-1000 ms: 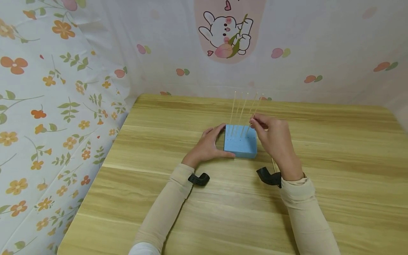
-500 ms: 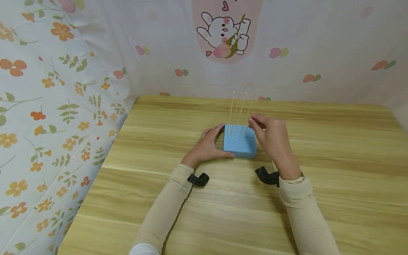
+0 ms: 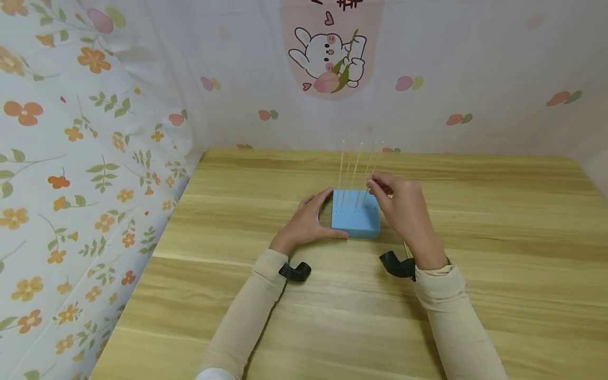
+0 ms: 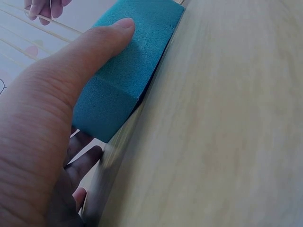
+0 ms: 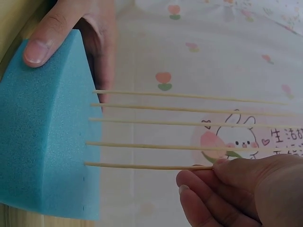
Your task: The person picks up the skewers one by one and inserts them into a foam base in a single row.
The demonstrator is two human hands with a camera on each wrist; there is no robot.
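Observation:
A light blue foam block (image 3: pixel 356 221) lies on the wooden table, with several thin wooden skewers (image 5: pixel 156 121) standing in a row in its top. Small dark holes show in the foam beside the row. My left hand (image 3: pixel 306 219) holds the block from the left, its thumb (image 4: pixel 102 42) along the near side and the other fingers reaching round toward the far side. With thumb and fingertips, my right hand (image 3: pixel 399 198) pinches the rightmost skewer (image 5: pixel 142 166) partway up its length. In the right wrist view that skewer's lower end meets the foam.
Under the right wrist, part of another thin stick (image 3: pixel 406 248) shows on the table (image 3: pixel 342 316). Black wrist mounts (image 3: pixel 295 272) sit on both sleeves. Behind the table's far edge hangs a printed cloth (image 3: pixel 427 42), and a floral one (image 3: pixel 95 174) hangs at the left.
The head view has tilted a little. Both hands keep their places at the block, and the right hand still pinches the same skewer.

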